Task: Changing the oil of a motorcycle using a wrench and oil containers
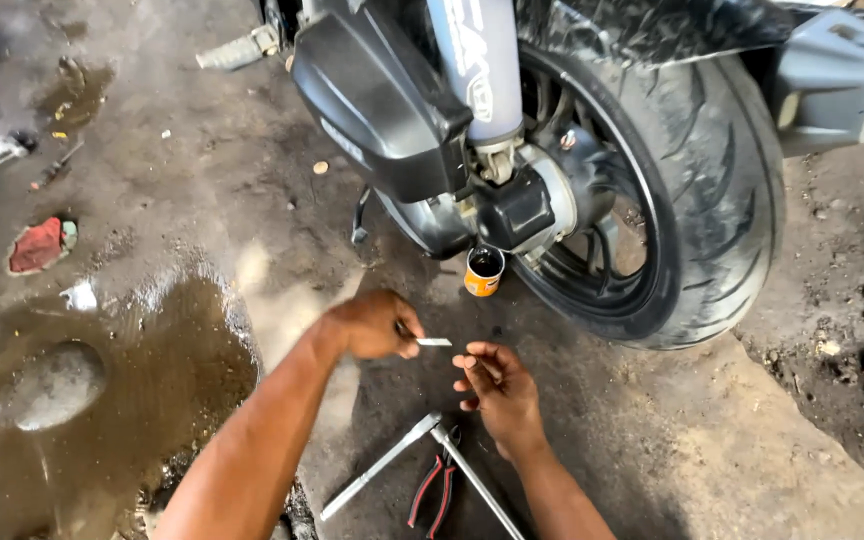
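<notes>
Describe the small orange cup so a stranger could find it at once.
Start at the big black rear wheel of the scooter. Under its hub, on the wet ground, stands the cup, above the two hands. It is the only orange thing there, round, open-topped, dark inside.

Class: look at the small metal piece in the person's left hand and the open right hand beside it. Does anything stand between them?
Nothing visible does. The left hand pinches the small metal piece, its tip pointing at the open right hand; only bare floor shows in the gap.

Rear wheel (692, 190) of a scooter above a small orange cup (483, 272); red-handled pliers (433, 492) beside a metal wrench (382, 464) on the ground; muddy puddle (102, 400), red rag (38, 245)
</notes>
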